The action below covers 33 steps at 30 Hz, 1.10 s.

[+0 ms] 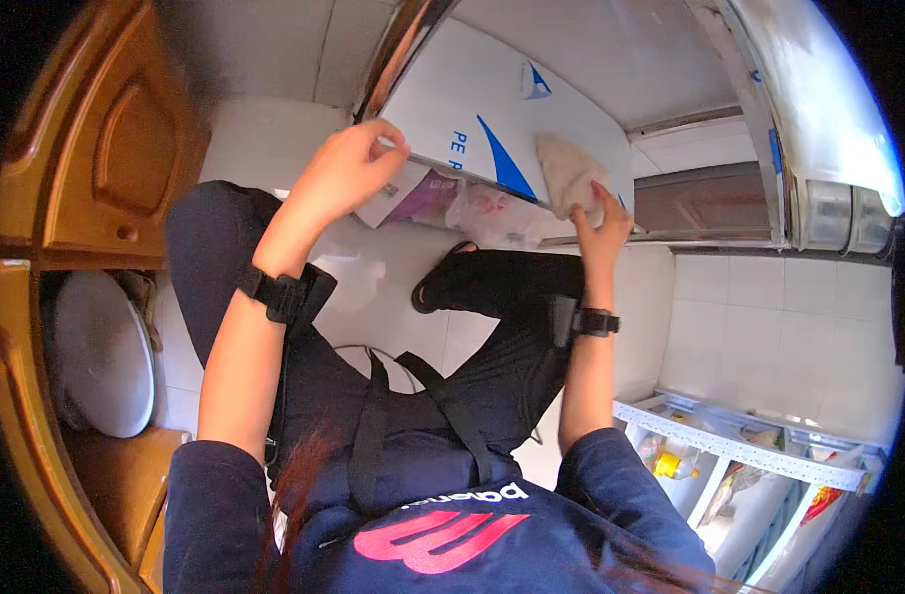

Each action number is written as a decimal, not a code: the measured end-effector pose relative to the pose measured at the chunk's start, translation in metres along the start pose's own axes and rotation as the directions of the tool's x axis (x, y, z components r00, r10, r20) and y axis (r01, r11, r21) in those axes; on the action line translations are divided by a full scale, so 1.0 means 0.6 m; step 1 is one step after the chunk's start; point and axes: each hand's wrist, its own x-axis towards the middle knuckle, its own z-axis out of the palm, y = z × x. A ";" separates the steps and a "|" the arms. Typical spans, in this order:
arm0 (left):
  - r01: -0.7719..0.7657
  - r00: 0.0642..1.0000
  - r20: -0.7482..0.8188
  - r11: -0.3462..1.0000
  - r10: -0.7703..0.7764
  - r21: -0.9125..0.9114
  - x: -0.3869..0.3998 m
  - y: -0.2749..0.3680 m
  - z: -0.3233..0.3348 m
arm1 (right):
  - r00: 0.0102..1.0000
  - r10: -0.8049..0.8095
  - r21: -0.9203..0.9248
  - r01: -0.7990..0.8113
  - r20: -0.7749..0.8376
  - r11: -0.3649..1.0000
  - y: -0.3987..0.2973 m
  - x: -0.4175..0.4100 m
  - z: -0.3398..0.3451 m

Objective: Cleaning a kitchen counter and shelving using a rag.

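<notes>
A beige cloth lies against a white panel with blue print, at the upper middle. My right hand grips the lower edge of the cloth near the panel's right end. At the panel's left corner is my left hand, its fingers curled; whether they touch the panel's edge I cannot tell. Below the panel's lower edge, plastic bags and a purple package show partly, the rest hidden behind the panel.
A wooden cabinet stands at the left, with a large round plate in its lower opening. At the lower right is a white rack holding a bottle and packages. My legs are folded around the floor before me.
</notes>
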 end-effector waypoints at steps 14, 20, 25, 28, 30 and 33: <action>-0.137 0.889 -0.458 0.960 0.011 -0.243 0.037 -0.015 -0.015 | 0.889 0.023 -0.008 -0.022 0.458 1.000 -0.112 0.101 0.050; -0.123 0.895 -0.445 0.957 -0.008 -0.264 0.052 -0.029 -0.006 | 0.848 -0.350 -0.065 0.406 0.397 0.911 -0.261 0.097 0.115; -0.133 0.892 -0.453 0.947 -0.015 -0.294 0.052 -0.026 -0.005 | 0.823 -0.435 0.083 0.437 0.365 0.896 -0.360 0.080 0.160; -0.118 0.902 -0.431 0.953 -0.014 -0.278 0.052 -0.018 -0.003 | 0.830 -0.439 0.077 0.441 0.343 0.894 -0.342 0.096 0.164; -0.055 0.895 -0.441 0.967 -0.063 -0.249 0.051 -0.018 -0.004 | 0.832 -0.460 0.079 0.460 0.310 0.884 -0.315 0.109 0.162; -0.046 0.885 -0.459 0.967 -0.077 -0.251 0.051 -0.020 -0.006 | 0.883 -0.268 -0.087 0.324 0.386 0.942 -0.218 0.134 0.134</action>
